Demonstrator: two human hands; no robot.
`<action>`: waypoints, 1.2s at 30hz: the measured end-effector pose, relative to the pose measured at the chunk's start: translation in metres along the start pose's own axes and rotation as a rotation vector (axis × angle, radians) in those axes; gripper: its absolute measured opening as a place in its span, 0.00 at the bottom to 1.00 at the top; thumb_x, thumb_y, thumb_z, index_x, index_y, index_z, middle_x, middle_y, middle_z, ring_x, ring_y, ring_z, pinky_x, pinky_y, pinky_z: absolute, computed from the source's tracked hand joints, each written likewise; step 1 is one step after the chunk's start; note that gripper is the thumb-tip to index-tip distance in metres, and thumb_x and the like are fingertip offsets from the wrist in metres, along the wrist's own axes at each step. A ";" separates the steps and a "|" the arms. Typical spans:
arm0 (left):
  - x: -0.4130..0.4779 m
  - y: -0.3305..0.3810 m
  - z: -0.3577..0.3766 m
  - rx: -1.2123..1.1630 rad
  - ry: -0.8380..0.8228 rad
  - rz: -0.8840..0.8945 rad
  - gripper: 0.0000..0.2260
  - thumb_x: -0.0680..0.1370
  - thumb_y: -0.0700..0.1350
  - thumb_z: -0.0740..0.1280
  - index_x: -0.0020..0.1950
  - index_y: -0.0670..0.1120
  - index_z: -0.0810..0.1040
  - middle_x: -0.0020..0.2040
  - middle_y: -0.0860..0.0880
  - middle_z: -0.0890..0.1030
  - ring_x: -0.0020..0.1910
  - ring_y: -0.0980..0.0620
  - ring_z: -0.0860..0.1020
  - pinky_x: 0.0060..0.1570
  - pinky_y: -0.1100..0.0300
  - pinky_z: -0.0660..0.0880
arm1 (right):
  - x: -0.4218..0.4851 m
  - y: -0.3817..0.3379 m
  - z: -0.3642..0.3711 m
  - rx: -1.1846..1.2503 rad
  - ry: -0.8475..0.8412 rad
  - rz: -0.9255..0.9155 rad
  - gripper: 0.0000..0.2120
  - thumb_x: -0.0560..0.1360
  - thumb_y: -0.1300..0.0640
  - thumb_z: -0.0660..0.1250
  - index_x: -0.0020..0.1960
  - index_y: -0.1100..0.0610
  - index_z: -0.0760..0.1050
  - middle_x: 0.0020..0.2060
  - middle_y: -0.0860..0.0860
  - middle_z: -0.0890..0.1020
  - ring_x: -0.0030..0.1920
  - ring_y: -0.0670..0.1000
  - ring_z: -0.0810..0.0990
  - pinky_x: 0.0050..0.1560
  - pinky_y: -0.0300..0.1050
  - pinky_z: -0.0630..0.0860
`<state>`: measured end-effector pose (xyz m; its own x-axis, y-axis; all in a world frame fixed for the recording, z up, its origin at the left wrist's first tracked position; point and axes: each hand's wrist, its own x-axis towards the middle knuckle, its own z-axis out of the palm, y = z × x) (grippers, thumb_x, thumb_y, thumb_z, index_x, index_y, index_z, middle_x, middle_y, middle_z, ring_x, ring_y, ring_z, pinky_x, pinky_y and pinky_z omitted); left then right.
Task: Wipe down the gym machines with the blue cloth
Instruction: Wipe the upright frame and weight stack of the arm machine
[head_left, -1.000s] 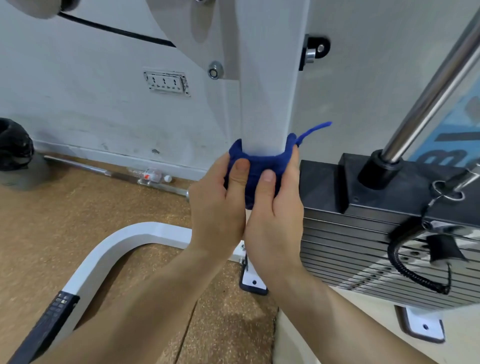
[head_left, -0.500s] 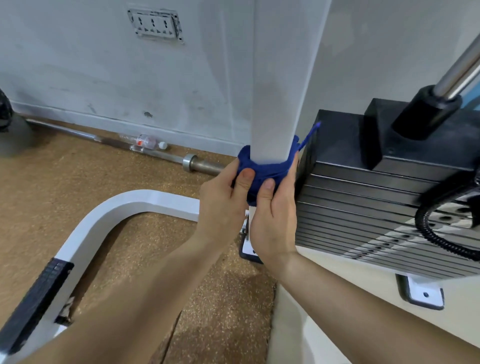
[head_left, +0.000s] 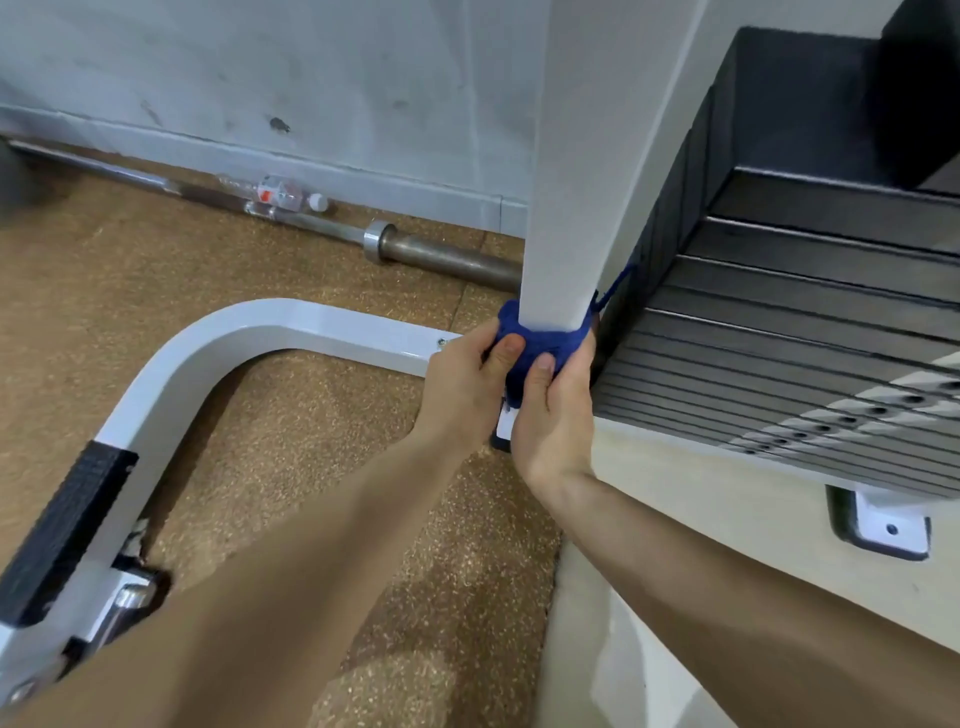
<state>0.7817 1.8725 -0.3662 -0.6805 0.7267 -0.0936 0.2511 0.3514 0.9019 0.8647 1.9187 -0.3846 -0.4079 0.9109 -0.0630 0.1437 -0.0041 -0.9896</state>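
Head view, close, downward on hands (head_left: 514, 395)

Scuffed grey wall (head_left: 311, 78) (pale skirting below), speckled brown floor (head_left: 291, 447) — perhaps cork.

A dark blue woollen cloth (head_left: 540, 345) wraps the foot of a white square steel post (head_left: 576, 182). The left hand (head_left: 462, 384) pinches it from nine o'clock, the right hand (head_left: 556, 415) from five. A black stack of weight plates (head_left: 779, 332) stands at three o'clock; a steel barbell (head_left: 441, 254) lies at eleven on the brown cork floor (head_left: 291, 431).
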 end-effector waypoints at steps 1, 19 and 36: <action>0.001 -0.008 0.005 -0.016 -0.011 -0.034 0.09 0.84 0.46 0.62 0.49 0.46 0.80 0.41 0.49 0.83 0.42 0.48 0.80 0.44 0.52 0.75 | 0.001 0.008 0.001 -0.016 -0.014 0.003 0.25 0.85 0.60 0.52 0.71 0.32 0.56 0.68 0.47 0.74 0.67 0.47 0.74 0.71 0.53 0.70; 0.000 -0.058 0.034 -0.008 0.059 -0.129 0.07 0.82 0.44 0.65 0.49 0.49 0.83 0.39 0.53 0.85 0.40 0.52 0.81 0.42 0.57 0.76 | 0.002 0.067 0.002 -0.146 -0.093 0.242 0.24 0.86 0.56 0.52 0.81 0.48 0.53 0.66 0.49 0.76 0.63 0.53 0.76 0.59 0.41 0.70; -0.012 -0.009 0.018 -0.094 0.173 0.001 0.07 0.81 0.44 0.66 0.46 0.50 0.83 0.37 0.55 0.84 0.40 0.58 0.81 0.44 0.58 0.78 | -0.002 0.009 0.007 0.042 0.023 0.060 0.23 0.85 0.58 0.53 0.79 0.50 0.55 0.74 0.54 0.69 0.72 0.52 0.70 0.70 0.40 0.66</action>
<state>0.7998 1.8710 -0.3805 -0.7908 0.6115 -0.0264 0.1918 0.2886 0.9380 0.8601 1.9140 -0.3945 -0.3788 0.9177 -0.1199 0.1293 -0.0758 -0.9887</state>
